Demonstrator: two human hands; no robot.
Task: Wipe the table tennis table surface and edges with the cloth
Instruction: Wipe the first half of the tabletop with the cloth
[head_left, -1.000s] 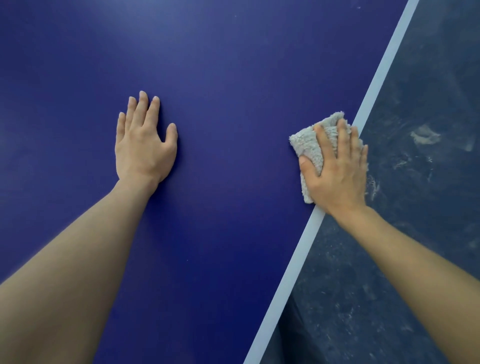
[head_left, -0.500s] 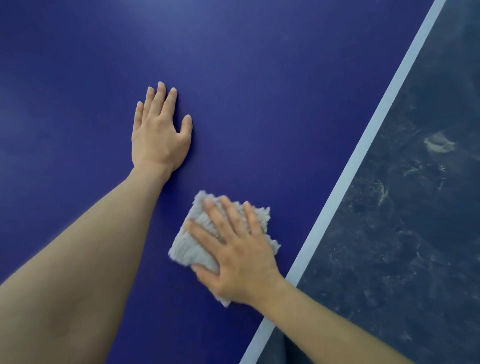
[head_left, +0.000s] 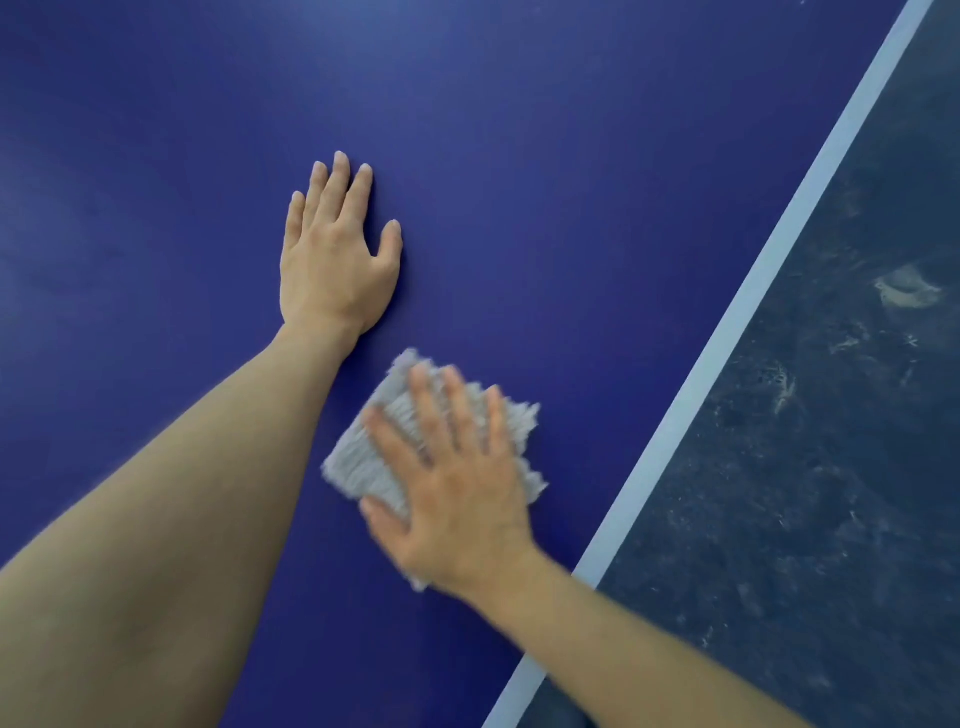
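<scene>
While the right hand (head_left: 460, 501) presses the cloth (head_left: 374, 462) under spread fingers (head_left: 425, 400), the left hand (head_left: 335, 265) lies flat just beyond. This likely braces the reach.

Fluffy cloth (head_left: 374, 462), matt table (head_left: 571, 182) (smooth)

The light is soft, even and rather bright. A pale sheen lies on the blue table (head_left: 519, 78), far beyond the right hand (head_left: 457, 499). This hand and the cloth (head_left: 374, 467) under it are smeared by motion blur. The left hand (head_left: 332, 260), just beyond the cloth, is sharp, with a thin soft shadow along its thumb side.
</scene>
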